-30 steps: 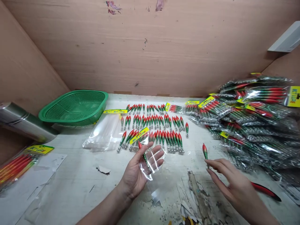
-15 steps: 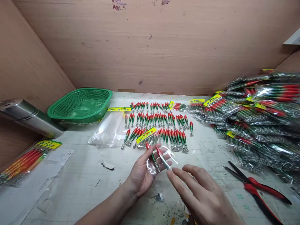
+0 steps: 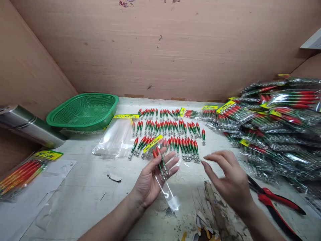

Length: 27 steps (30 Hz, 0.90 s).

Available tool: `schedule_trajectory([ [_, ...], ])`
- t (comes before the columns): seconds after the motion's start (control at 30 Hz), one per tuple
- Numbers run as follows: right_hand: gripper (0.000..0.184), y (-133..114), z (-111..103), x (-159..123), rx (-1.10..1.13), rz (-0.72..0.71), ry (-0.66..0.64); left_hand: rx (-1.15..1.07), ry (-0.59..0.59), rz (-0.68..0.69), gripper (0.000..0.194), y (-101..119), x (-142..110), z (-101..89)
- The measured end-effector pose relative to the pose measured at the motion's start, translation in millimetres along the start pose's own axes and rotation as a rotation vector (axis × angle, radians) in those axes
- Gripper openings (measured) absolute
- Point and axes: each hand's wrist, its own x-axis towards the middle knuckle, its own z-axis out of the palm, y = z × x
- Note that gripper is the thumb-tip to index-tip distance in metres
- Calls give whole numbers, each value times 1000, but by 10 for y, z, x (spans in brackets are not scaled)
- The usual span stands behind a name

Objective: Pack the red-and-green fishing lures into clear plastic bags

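One "BCT LURE" bag (image 3: 168,194) with two lures (image 3: 160,162) is pinched by the left hand (image 3: 148,184); the right hand (image 3: 229,180) is held spread.

White tabletop (image 3: 90,174) | red-green lures (image 3: 188,147) in rows | green basket (image 3: 84,112) | clear bags (image 3: 112,137) | pliers (image 3: 266,196) | bagged-lure pile (image 3: 276,130)

Wall panel (image 3: 150,60), twelve o'clock: pinkish-brown, wood-like, marked by small dark spots and reddish smears at its top edge. Side panel (image 3: 22,57), ten o'clock: similar finish, meets it at a corner. Counter (image 3: 85,177): whitish, scuffed; surface broken and peeling at five o'clock. Lighting bright enough for inspection.
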Motion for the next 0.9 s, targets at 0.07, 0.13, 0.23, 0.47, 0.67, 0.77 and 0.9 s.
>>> schedule_trajectory([
  [0.07,8,317,41,-8,-23,75,-253,-16,20,10,31,39,-4,22],
  [0.13,12,538,130,-50,-10,95,-375,-38,32,13,24,53,-5,37],
  [0.23,10,660,267,-119,7,99,-399,-85,23,1,23,42,-4,39],
  [0.47,10,678,260,-112,98,129,-415,-91,27,-23,28,-4,8,20],
  [0.67,7,723,176,-94,141,198,-386,-64,52,1,41,-16,39,-13],
  [0.77,7,681,17,-89,167,227,-371,-64,73,-2,38,-16,52,-17],
  [0.9,14,338,-395,-119,355,146,-422,-53,71,10,32,-16,71,-19],
])
